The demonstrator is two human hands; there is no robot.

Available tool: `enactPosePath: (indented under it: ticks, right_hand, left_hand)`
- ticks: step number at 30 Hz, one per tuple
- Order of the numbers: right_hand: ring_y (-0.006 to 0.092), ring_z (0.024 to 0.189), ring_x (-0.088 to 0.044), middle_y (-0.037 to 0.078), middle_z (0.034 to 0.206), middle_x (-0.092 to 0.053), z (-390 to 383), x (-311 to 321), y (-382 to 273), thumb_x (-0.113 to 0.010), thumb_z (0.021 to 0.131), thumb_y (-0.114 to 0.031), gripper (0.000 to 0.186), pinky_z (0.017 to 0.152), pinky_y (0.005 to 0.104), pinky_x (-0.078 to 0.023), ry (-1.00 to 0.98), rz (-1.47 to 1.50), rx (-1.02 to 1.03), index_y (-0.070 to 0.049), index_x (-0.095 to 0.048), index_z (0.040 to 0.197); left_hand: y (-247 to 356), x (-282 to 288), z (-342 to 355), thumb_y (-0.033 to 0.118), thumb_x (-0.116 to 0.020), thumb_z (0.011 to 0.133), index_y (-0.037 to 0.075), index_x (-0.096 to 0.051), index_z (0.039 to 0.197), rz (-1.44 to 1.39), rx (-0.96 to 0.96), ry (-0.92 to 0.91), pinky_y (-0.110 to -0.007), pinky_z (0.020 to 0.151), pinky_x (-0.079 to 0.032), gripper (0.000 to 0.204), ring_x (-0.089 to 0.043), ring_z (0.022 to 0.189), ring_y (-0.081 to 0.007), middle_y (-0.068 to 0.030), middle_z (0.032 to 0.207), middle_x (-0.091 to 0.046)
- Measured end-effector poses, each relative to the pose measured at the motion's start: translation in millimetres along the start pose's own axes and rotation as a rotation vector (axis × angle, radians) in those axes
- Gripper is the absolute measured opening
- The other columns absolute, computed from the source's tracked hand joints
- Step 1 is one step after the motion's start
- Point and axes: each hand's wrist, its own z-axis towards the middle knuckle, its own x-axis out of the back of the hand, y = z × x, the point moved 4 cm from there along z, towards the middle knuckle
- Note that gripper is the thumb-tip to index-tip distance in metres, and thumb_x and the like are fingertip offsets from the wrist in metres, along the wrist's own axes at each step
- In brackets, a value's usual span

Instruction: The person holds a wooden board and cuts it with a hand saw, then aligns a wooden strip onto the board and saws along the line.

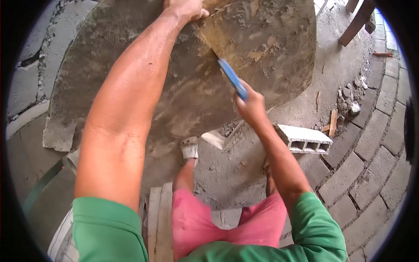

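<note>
Item: round mortar-caked slab (pixel 187 87), tilted upright. Your left hand (pixel 185 8) clamps its top edge; your right hand (pixel 251 107) is closed on a blue-handled scraper (pixel 231 78), blade against the crust. Risk: blade skidding toward your left wrist.

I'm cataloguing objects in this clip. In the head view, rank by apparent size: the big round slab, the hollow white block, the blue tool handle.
1. Round slab, by far the largest.
2. Hollow white block.
3. Blue tool handle, smallest; the right hand hides part of it.

Hollow block (pixel 304 139) lies right of the slab (pixel 196 87); rubble (pixel 351 98) behind it.
</note>
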Motion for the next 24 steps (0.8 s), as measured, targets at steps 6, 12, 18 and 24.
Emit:
enactPosePath:
  ticks: [6, 12, 18, 24]
  right_hand:
    - [0.0466, 0.092, -0.071, 0.025, 0.105, -0.072, -62, 14, -29, -0.069, 0.086, -0.012, 0.056, 0.084, 0.0486, -0.057, 0.004, -0.04, 0.043, -0.014, -0.061, 0.141]
    - [0.0353, 0.105, -0.075, 0.022, 0.12, -0.074, -175, 92, -42, -0.065, 0.086, -0.008, 0.053, 0.094, 0.0388, -0.057, -0.128, -0.056, 0.118, -0.003, -0.063, 0.139]
    - [0.0453, 0.091, -0.07, 0.03, 0.098, -0.069, 25, -19, -21, -0.068, 0.09, -0.02, 0.041, 0.078, 0.0485, -0.056, 0.084, -0.014, 0.108, -0.008, -0.065, 0.129]
    - [0.0384, 0.113, -0.071, 0.024, 0.124, -0.071, -168, 67, -15, -0.063, 0.089, -0.007, 0.053, 0.1, 0.0388, -0.053, -0.081, -0.052, 0.125, -0.007, -0.06, 0.142]
  left_hand:
    - [-24, -24, -23, 0.06, -0.062, 0.086, 0.005, -0.079, 0.112, 0.046, -0.018, -0.005, -0.047, 0.106, -0.045, 0.063, -0.069, 0.117, -0.0312, -0.0179, 0.118, -0.075]
    - [-51, -3, -35, 0.061, -0.065, 0.086, 0.003, -0.078, 0.112, 0.062, 0.013, -0.037, -0.045, 0.104, -0.044, 0.065, -0.069, 0.115, -0.0318, -0.0186, 0.115, -0.076]
    - [-5, 8, 1, 0.06, -0.07, 0.079, 0.01, -0.081, 0.107, -0.072, 0.002, -0.063, -0.043, 0.093, -0.051, 0.058, -0.073, 0.105, -0.0294, -0.0152, 0.109, -0.078]
    - [-55, 16, -31, 0.062, -0.069, 0.08, 0.011, -0.082, 0.104, 0.03, 0.036, -0.127, -0.043, 0.098, -0.048, 0.058, -0.073, 0.107, -0.0284, -0.0134, 0.11, -0.078]
